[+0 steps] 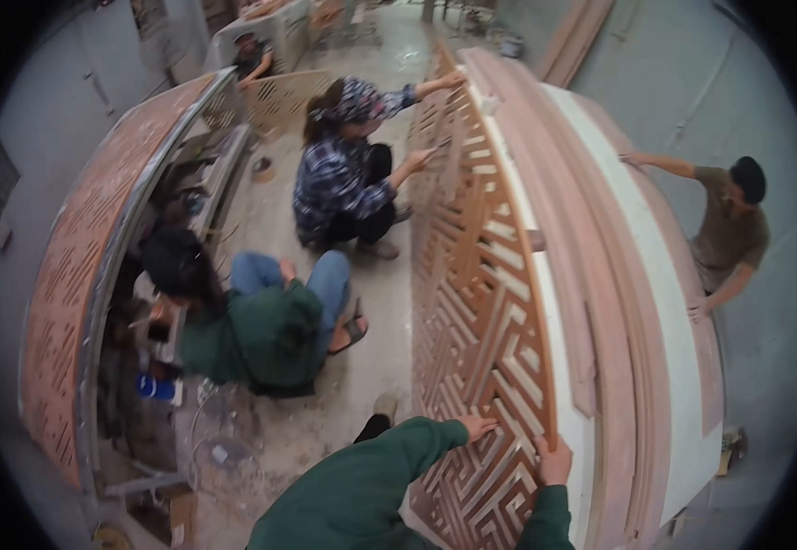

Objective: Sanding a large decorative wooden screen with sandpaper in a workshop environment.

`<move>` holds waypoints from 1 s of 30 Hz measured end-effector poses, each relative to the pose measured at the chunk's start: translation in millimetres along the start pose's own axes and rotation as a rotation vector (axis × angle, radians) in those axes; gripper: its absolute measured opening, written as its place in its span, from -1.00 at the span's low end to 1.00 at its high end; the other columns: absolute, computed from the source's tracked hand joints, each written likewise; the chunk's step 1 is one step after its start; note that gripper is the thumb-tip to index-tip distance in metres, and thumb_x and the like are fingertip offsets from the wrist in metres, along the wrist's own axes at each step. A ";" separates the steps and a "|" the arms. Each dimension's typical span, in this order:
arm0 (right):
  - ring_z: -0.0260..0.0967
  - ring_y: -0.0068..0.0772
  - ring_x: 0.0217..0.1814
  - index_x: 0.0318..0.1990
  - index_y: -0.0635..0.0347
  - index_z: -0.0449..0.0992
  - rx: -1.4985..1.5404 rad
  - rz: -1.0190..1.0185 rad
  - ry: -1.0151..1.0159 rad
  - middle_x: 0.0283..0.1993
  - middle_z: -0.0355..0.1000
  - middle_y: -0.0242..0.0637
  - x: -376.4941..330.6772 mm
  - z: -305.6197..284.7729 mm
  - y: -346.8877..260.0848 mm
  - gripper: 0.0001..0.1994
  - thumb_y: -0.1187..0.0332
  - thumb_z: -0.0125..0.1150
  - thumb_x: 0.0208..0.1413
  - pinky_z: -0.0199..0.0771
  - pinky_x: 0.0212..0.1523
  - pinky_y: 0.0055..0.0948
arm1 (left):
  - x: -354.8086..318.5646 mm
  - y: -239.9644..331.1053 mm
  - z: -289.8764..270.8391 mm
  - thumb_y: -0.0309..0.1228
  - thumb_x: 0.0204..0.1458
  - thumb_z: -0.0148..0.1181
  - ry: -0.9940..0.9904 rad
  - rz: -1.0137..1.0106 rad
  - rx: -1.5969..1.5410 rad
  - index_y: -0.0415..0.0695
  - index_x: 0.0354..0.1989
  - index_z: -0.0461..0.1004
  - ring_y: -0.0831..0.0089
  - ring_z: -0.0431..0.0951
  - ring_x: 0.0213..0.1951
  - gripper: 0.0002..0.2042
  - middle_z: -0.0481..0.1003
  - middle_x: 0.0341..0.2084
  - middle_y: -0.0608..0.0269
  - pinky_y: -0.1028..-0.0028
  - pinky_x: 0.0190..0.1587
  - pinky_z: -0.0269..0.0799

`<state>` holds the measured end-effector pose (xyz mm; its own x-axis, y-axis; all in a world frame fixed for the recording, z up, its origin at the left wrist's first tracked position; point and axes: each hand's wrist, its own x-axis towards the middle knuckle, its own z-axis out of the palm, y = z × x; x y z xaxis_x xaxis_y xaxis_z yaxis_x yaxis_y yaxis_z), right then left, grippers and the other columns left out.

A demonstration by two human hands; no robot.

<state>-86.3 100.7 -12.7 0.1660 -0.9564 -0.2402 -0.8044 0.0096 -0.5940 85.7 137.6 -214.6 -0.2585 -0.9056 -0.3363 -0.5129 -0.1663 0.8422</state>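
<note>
A tall brown lattice panel [486,302] with cut-out geometric slots stands on edge, leaning against a stack of boards. My left hand [478,428] touches its slotted face near the lower end, fingers reaching out, with no tool visible in it. At the panel's upper edge, my right hand [554,460] grips the rim, thumb toward the slotted face and fingers partly hidden. Green sleeves cover both my arms. Farther along the same panel, a crouching person in a plaid shirt [343,183] has one hand on the top edge and the other against the face.
Long reddish boards and white sheets [600,275] are stacked right of the panel. A person in a brown shirt [733,215] touches the stack's far side. At left, someone in green [261,335] squats beside a workbench [110,229] topped with slotted panels. Another person [252,57] is farther back.
</note>
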 end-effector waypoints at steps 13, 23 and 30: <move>0.37 0.04 -0.42 -0.38 0.30 0.42 -0.033 -0.150 -0.047 -0.51 0.39 0.05 8.9 12.1 -32.3 -0.66 0.13 0.08 0.00 0.33 -0.42 -0.23 | 10.1 -16.2 -10.8 -0.15 0.11 -0.21 0.183 -0.043 -0.184 -0.15 -0.13 0.40 0.06 0.42 -0.17 -0.63 0.44 -0.25 -0.03 0.25 -0.13 0.32; 0.39 -0.29 -0.45 -0.29 0.29 0.43 0.076 -0.018 -0.114 -0.48 0.42 -0.06 -1.2 8.5 -29.1 -0.72 0.22 0.13 -0.02 0.33 -0.39 -0.41 | -10.7 -14.7 -9.5 -0.07 0.14 -0.32 0.101 -0.045 -0.140 0.02 0.07 0.25 0.08 0.39 -0.09 -0.58 0.38 -0.09 0.05 0.28 -0.04 0.30; 0.38 -0.30 -0.46 -0.28 0.29 0.42 0.021 0.017 -0.080 -0.49 0.43 -0.08 -4.7 13.5 -27.8 -0.71 0.21 0.13 -0.01 0.33 -0.38 -0.42 | -1.9 1.1 -8.3 -0.10 0.14 -0.31 0.047 -0.118 -0.148 -0.04 0.04 0.27 0.08 0.38 -0.11 -0.59 0.41 -0.14 0.03 0.28 -0.04 0.26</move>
<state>-57.0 108.8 -5.4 0.1985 -0.9295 -0.3108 -0.7956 0.0323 -0.6050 92.4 135.9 -209.6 -0.1634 -0.8931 -0.4192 -0.4109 -0.3247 0.8519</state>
